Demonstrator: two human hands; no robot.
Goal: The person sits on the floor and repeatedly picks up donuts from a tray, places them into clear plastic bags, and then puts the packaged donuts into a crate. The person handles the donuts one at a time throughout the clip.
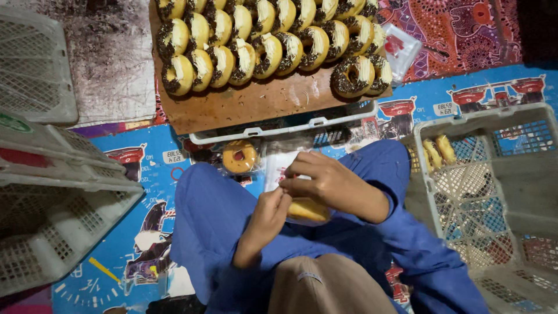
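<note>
Together, both hands around bagged doughnut

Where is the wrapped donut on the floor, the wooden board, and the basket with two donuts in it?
wrapped donut (239,156), head view, its icing.
wooden board (250,104), head view, bare front part.
basket (482,114), head view, top rim.

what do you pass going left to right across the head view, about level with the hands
White plastic crates → bagged doughnut on the blue trouser leg → left hand → right hand, both pinching a clear bag with a doughnut → white mesh crate holding wrapped doughnuts.
</note>
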